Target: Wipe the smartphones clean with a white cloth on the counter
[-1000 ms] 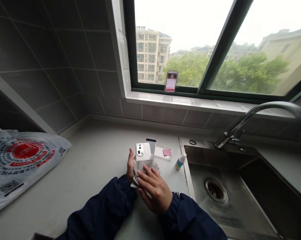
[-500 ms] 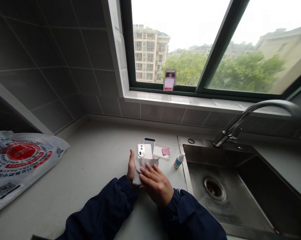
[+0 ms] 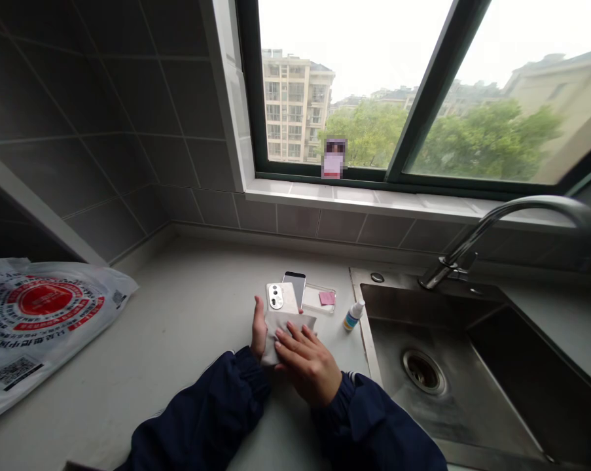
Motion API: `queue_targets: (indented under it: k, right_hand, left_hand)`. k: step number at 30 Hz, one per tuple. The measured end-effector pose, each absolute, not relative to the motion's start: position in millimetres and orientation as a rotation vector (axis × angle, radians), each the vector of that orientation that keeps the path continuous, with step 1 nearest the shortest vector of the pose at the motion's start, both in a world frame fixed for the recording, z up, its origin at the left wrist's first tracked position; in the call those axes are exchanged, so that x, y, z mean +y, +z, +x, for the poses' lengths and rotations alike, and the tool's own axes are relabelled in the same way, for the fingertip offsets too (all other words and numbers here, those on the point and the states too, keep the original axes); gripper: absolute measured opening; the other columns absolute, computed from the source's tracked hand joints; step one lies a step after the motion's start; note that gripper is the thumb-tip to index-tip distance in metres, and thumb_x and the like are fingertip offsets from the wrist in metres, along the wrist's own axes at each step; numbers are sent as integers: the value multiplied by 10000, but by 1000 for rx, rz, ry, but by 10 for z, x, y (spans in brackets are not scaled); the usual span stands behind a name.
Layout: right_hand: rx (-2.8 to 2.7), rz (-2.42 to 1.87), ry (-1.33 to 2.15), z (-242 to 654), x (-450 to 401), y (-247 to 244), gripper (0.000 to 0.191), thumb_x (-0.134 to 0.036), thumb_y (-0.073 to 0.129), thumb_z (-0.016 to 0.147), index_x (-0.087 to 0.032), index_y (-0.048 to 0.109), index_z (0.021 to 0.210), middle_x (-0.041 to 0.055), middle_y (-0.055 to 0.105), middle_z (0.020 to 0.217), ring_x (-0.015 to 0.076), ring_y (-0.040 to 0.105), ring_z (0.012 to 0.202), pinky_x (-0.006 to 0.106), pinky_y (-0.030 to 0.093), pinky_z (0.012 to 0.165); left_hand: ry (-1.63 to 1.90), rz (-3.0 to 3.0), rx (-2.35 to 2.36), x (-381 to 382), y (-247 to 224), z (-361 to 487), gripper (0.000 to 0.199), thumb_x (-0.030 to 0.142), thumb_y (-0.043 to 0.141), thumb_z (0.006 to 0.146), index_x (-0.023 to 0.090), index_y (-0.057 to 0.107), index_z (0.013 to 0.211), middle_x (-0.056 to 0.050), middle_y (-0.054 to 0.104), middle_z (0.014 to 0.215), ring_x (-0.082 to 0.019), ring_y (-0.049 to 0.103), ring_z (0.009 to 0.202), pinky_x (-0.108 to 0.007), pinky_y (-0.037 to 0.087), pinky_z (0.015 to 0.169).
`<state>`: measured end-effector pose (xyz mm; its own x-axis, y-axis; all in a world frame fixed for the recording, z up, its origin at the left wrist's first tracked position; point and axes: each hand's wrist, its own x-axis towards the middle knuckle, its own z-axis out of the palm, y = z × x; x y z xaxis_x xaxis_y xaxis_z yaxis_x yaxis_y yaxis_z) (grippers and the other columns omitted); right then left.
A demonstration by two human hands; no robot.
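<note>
Above the smooth pale counter [image 3: 187,294], a flat white phone [image 3: 288,297] is held by the left hand [image 3: 259,330], grip closed around it. A thin, creased grey cloth [image 3: 277,324] is pressed over its near part by the right hand [image 3: 309,363], flat and open. Farther right, a clear plastic case [image 3: 312,299] with a pink slip [image 3: 326,298] is seen.

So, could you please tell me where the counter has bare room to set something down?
Bare counter lies between the bag and left hand; another bare strip runs between the wall and the rear phone. Beyond the right hand, that phone, the case, bottle and sink crowd together.
</note>
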<state>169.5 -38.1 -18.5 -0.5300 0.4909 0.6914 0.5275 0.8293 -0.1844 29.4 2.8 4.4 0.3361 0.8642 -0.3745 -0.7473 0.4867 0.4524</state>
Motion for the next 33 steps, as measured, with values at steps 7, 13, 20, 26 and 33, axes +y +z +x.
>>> queue_targets:
  k: [7, 13, 20, 26, 33]
  right_hand:
    - [-2207, -765, -33, 1643, -452, -146, 346, -226, 567, 923, -121, 600, 1251, 130, 561, 1359, 287, 458, 1331, 451, 471, 1051]
    - [-2059, -888, 0, 1656, -448, -185, 417, -89, 525, 878, -99, 570, 1292, 160, 587, 1326, 281, 509, 1291, 429, 517, 1009]
    - [-1665, -1075, 457, 1739, -406, -137, 366, -197, 520, 884, -192, 640, 1229, 92, 686, 1168, 235, 655, 1066, 354, 534, 949]
    - [-1383, -1279, 724, 1887, -255, -148, 300, -398, 586, 878, -166, 702, 1029, 65, 726, 839, 199, 686, 729, 273, 560, 672]
    - [-1060, -1246, 1150, 1850, -111, -334, 541, -634, 591, 770, -118, 653, 917, 90, 731, 723, 239, 705, 670, 325, 563, 631]
  left_hand:
    - [1135, 232, 664, 6, 37, 321, 856, 835, 361, 746, 69, 669, 976, -133, 687, 688, -284, 676, 710, -424, 524, 778]
    - [1275, 333, 665, 34, 101, 353, 857, 822, 325, 768, 78, 641, 1053, -161, 696, 814, -310, 677, 812, -431, 524, 774]
    - [1402, 602, 718, 38, 75, 299, 541, 607, 444, 880, 337, 466, 1347, -40, 644, 1043, -182, 635, 819, -315, 530, 698]
    - [1297, 821, 787, 60, 34, 286, 536, 549, 388, 914, 325, 433, 1399, -72, 547, 1257, -215, 594, 959, -376, 540, 744]
    - [1291, 953, 825, 63, -4, 282, 549, 420, 483, 882, 289, 422, 1411, -88, 539, 1377, -262, 517, 1204, -352, 487, 845]
